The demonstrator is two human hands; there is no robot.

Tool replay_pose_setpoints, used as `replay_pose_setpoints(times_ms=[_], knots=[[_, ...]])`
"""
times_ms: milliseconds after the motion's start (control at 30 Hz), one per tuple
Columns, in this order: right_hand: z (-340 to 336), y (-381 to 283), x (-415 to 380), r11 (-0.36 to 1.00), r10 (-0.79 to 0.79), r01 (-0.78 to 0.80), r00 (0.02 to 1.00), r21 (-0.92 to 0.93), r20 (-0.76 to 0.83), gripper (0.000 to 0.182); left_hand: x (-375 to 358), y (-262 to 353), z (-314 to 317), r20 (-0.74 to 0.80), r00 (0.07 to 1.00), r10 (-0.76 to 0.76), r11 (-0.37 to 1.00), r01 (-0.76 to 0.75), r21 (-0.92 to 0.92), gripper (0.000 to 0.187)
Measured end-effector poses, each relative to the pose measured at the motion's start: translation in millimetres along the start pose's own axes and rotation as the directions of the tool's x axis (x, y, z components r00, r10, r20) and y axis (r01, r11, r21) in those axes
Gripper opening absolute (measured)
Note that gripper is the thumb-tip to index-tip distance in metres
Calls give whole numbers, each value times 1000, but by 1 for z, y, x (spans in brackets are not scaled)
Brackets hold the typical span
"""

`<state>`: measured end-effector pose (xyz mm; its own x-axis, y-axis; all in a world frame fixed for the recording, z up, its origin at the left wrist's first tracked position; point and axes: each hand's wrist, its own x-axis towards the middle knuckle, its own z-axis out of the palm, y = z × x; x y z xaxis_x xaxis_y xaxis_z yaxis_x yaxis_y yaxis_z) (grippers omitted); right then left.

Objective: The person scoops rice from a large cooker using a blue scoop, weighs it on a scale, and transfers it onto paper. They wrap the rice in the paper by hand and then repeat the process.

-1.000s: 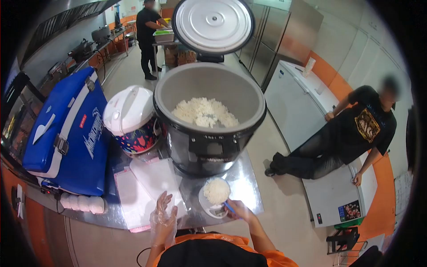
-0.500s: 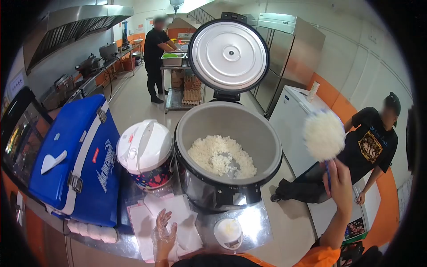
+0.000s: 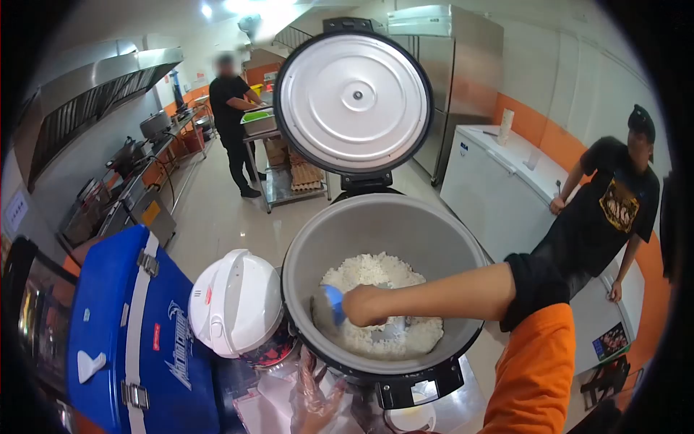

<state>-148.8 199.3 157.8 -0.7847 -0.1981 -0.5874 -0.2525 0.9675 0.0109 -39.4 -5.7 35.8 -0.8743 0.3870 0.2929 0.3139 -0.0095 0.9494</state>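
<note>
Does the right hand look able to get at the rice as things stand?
Likely yes: the lid stands open, and the right hand is inside the cooker, over the rice.

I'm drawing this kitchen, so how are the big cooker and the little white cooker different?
The big cooker is wider than the little white cooker. The big cooker's lid stands open, showing rice inside; the little white cooker's top is shut. The big cooker's inside is grey, while the little white cooker's top is white. Both are roundish.
</note>
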Motion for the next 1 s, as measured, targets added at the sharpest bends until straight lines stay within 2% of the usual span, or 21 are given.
replay_pose_setpoints(times_ms=[67,100,167,300,367,467,533,600,667,733,833,900,933,1000], knots=[[-19,-16,-4,986,-1,0,1000,168,4,19,0,3,-2,31,998,-46,999,46,9,90],[-29,-25,-6,983,-4,2,1000,185,11,19,-2,8,-2,41,996,-82,997,81,13,93],[-44,-39,-12,882,174,-215,975,418,135,18,-1,19,-2,48,992,-120,993,118,31,96],[-56,-39,-36,906,77,-119,990,406,118,19,4,24,-3,92,991,-94,995,95,-2,99],[-58,-34,-50,917,11,-22,999,399,32,17,5,25,0,77,993,-90,996,91,-6,100],[-57,-12,-72,897,11,7,999,442,-39,15,4,30,1,49,994,-98,995,98,-12,101],[-45,9,-63,930,-6,5,1000,368,2,17,5,33,-2,102,980,-169,986,166,32,100],[-34,42,-50,872,-21,14,1000,489,9,24,-1,23,-2,79,984,-158,987,156,36,99],[-30,72,-42,830,-100,73,995,552,19,33,-3,16,-4,67,988,-141,989,138,50,99],[-26,89,-38,825,-86,71,996,560,1,33,-2,14,-4,46,985,-167,981,161,110,98],[-15,100,-32,829,-77,88,996,552,-43,31,-10,8,-1,-12,989,-147,985,147,91,98],[-6,97,-32,948,-100,162,968,272,-229,29,-8,1,-5,28,993,-111,987,107,119,99],[-1,93,-32,948,-101,163,969,275,-227,29,-8,-2,-6,72,994,-78,987,66,146,100],[-1,76,-39,919,-18,87,984,384,-179,28,-10,-2,-2,56,997,-47,985,37,171,100]])
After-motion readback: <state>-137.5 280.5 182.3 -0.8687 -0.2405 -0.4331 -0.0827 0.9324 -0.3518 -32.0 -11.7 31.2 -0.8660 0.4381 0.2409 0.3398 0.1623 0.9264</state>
